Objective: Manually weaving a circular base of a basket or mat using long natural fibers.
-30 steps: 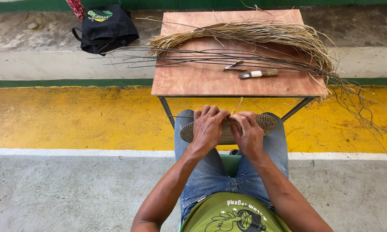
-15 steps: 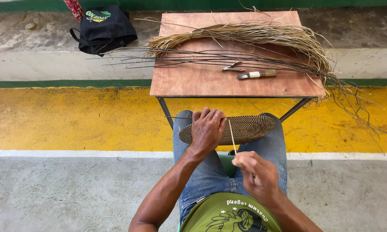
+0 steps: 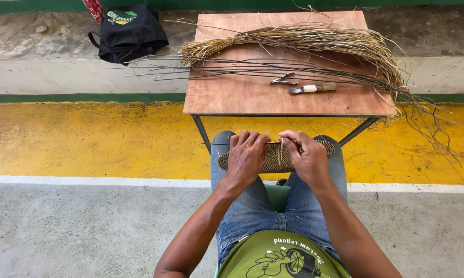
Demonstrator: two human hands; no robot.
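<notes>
Out on the concrete floor with its wide yellow stripe (image 3: 88, 139), a small wooden table (image 3: 242, 95) stands right in front of the seated person's knees. Across the tabletop lies a big bundle of dried straw (image 3: 314, 38), with thin dark sticks (image 3: 232, 66) under it, poking off both edges. Near the front edge sit a knife (image 3: 312, 88) and small metal tweezers (image 3: 283, 80). A black bag (image 3: 129, 31) sits on the ledge, off to the left. On the lap rests a flat oval woven mat (image 3: 273, 158). Left hand (image 3: 246, 157) lies flat on it, pressing down. Right hand (image 3: 306, 157) pinches a thin straw strand (image 3: 281, 149) at the mat's top edge.
</notes>
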